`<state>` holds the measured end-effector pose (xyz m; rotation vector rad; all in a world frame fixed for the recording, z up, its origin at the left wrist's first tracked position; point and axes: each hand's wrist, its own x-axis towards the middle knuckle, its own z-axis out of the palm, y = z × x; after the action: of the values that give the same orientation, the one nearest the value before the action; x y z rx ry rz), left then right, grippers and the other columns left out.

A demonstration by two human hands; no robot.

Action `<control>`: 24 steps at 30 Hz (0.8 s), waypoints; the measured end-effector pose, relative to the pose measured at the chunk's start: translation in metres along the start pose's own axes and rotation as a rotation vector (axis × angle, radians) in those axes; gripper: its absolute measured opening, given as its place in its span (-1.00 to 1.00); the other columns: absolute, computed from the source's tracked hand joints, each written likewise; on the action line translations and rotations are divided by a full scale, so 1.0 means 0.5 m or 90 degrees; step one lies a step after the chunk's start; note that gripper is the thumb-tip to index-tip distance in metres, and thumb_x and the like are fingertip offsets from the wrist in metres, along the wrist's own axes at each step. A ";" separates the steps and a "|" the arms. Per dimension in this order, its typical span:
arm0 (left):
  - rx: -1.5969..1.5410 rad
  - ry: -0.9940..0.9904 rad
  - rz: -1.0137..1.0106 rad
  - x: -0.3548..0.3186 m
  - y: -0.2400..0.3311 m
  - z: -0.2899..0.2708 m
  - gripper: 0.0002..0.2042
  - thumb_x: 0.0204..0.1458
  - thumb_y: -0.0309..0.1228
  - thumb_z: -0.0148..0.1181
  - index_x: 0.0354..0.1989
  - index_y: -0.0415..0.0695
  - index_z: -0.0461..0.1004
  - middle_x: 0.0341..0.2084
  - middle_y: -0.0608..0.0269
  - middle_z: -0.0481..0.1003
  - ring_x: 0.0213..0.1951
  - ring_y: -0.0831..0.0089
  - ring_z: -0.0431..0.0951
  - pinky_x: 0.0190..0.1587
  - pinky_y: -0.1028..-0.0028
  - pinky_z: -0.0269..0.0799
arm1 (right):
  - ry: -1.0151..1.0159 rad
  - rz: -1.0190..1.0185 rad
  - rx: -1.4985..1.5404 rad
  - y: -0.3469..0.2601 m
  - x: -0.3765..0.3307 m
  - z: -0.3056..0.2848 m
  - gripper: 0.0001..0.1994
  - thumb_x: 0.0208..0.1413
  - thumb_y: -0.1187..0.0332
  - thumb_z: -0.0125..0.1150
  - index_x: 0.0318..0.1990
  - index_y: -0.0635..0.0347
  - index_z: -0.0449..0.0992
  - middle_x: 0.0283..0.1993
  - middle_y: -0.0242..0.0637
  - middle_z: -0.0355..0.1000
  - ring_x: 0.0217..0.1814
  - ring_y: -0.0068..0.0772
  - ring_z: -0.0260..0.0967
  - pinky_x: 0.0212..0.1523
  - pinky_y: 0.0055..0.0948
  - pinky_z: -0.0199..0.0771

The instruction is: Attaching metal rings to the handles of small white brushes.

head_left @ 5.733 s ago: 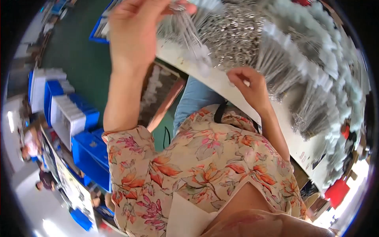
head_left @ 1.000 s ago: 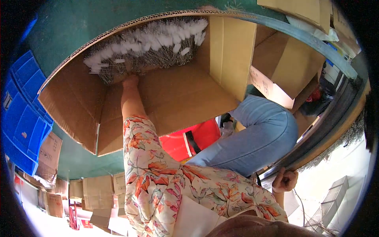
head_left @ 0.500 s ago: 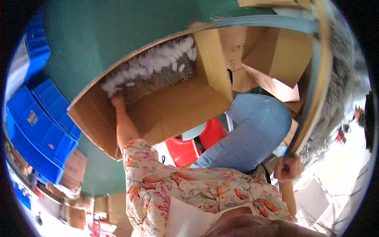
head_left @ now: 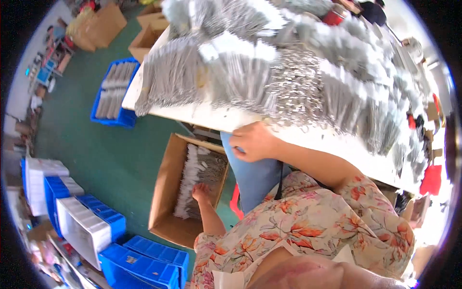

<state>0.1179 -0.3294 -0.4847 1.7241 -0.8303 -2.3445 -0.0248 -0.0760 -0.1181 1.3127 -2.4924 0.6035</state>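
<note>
Down in the cardboard box [head_left: 166, 192], my left hand [head_left: 201, 192] lies on the layer of thin wire-stemmed brushes [head_left: 188, 171] with white bristle tips. Its fingers look loosely spread and grip nothing that I can make out; they are small and a bit blurred. At the near edge of the white table [head_left: 226, 115], my right hand [head_left: 253, 141] hangs above my knee with its fingers curled in, and nothing shows in them. Bundles of the same kind of wire brushes [head_left: 240, 67] cover the tabletop just beyond it.
A blue crate [head_left: 126, 118] holding rows of grey bundles stands on the green floor [head_left: 115, 159] left of the table. Blue and white bins [head_left: 139, 262] line the lower left. More cardboard boxes [head_left: 103, 26] stand at the far left. My knee [head_left: 245, 178] is between box and table.
The view has swung up and right, so the tabletop of brushes now shows. My right hand has moved from the lower right to the table's near edge. My left hand stays in the box.
</note>
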 end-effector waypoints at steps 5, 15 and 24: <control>0.030 -0.150 0.253 -0.194 0.129 0.114 -0.77 0.08 -0.44 -0.01 -0.08 -0.16 0.27 -0.42 0.22 0.42 -0.39 0.37 0.44 -0.34 0.31 0.46 | 0.065 -0.025 0.045 -0.003 -0.038 0.014 -0.86 -0.20 0.29 0.16 -0.58 0.05 0.33 -0.59 -0.39 0.28 -0.56 -0.33 0.34 -0.63 -0.35 0.27; 0.320 -0.565 0.965 -0.730 0.429 0.736 -0.80 0.11 -0.40 0.02 -0.21 -0.29 0.40 -0.37 0.21 0.47 -0.39 0.54 0.43 -0.32 0.54 0.37 | 0.166 0.150 0.184 0.120 -0.177 -0.328 -0.90 -0.02 0.36 0.16 -0.34 0.13 0.50 -0.40 -0.30 0.45 -0.45 -0.31 0.42 -0.44 -0.41 0.42; 1.088 -0.080 1.125 -0.650 0.414 1.167 -0.52 -0.14 0.03 0.15 -0.27 -0.17 0.52 -0.32 -0.01 0.52 -0.21 0.05 0.50 -0.15 0.19 0.38 | 0.195 0.448 -0.128 0.466 -0.272 -0.594 -0.84 -0.03 0.33 0.09 -0.32 0.16 0.51 -0.37 -0.23 0.48 -0.32 -0.18 0.45 -0.26 -0.29 0.46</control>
<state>-0.3473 -0.1647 0.0107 0.0137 -2.8190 -0.1908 -0.1317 0.2804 0.0318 0.2181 -2.6182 0.6074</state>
